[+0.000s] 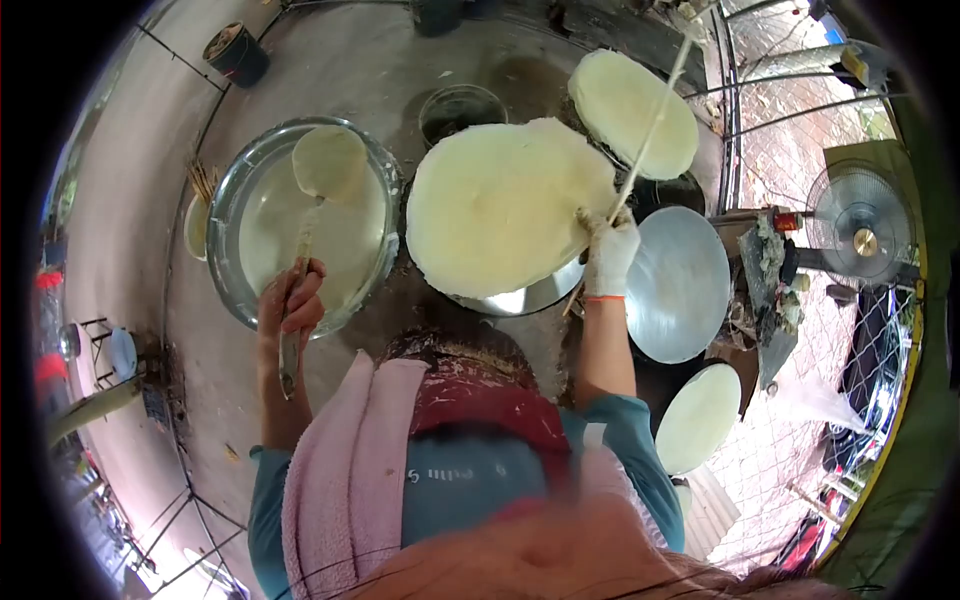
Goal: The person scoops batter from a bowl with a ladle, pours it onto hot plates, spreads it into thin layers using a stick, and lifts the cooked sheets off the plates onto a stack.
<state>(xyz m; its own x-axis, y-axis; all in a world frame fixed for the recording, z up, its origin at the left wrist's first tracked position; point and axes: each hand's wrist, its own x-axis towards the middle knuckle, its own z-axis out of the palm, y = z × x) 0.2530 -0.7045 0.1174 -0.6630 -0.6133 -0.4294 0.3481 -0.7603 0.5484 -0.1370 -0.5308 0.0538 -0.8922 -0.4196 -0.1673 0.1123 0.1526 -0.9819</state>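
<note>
My left hand is closed around the long handle of a ladle. The ladle's broad round head is over the pale liquid in a wide metal basin. My right hand, in a white glove, grips a long thin stick that slants up to the right. The gloved fingers also meet the right edge of a large pale yellow round sheet. That sheet covers much of a shiny round pan beneath it; whether they touch is unclear.
Beside my right arm stands a bare round metal pan. Pale round sheets lie at the upper right and lower right. A fan stands far right, near a wire fence. A dark bucket is at the upper left.
</note>
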